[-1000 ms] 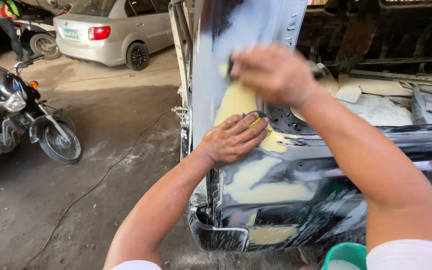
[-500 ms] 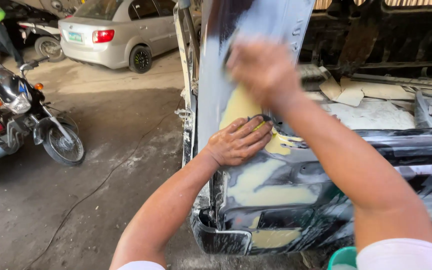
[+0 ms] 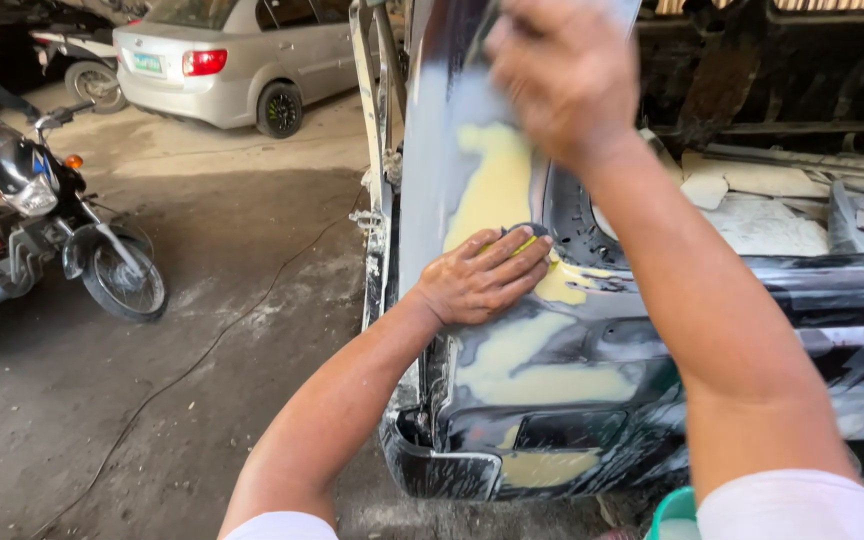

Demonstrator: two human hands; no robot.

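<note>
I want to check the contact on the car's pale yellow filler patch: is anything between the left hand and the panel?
Yes. The left hand presses flat on a thin dark pad with a yellow-green edge, which lies between its fingers and the pale yellow filler patch. The blurred right hand is higher up.

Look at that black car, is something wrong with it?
Yes. The black car body has pale yellow patches where paint is missing. The left hand presses on one; the right hand is blurred above.
</note>
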